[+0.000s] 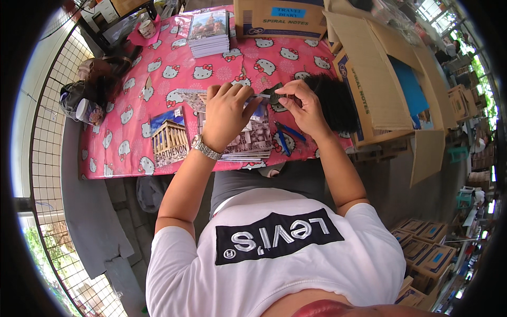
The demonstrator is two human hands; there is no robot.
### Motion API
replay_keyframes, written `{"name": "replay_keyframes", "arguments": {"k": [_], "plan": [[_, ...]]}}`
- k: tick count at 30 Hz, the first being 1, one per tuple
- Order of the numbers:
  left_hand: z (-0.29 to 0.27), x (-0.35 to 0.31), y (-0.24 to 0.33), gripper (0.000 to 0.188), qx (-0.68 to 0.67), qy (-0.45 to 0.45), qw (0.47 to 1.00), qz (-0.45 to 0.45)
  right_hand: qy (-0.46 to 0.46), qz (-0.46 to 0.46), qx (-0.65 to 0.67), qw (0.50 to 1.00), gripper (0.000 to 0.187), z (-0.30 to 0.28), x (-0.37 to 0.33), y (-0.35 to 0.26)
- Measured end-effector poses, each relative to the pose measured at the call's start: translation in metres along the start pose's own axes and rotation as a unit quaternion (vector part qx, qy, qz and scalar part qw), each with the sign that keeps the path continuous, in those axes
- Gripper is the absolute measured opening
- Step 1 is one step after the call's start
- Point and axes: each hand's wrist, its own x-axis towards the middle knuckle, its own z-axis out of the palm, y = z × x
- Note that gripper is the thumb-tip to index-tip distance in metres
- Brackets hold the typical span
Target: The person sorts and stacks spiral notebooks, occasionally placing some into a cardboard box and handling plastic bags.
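Note:
My left hand, with a watch at the wrist, is closed over the upper edge of a spiral notebook, its fingers bent and thumb toward the right. At the notebook's right end, my right hand pinches thumb against fingertips. What lies in that pinch is too small to make out; a dark piece shows beside it. Below my hands is a stack of notebooks with grey photo covers. Blue-handled pliers lie right of the stack. A notebook with a temple photo lies to its left.
A pile of black bristly strands lies right of my right hand, against an open carton. Farther back stand a notebook stack and another carton. A jar and a cup are at left on the pink tablecloth.

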Motion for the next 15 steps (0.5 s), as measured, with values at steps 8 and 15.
{"name": "replay_keyframes", "arguments": {"k": [8,15], "plan": [[0.001,0.002,0.010,0.019,0.016,0.002,1.000,-0.017,-0.145,0.145,0.131,0.970,0.018,-0.018,0.005,-0.003],[0.009,0.005,0.029,0.027,0.063,-0.011,0.998,0.000,-0.207,0.091,0.117,0.967,0.027,-0.032,0.025,0.014]]}}
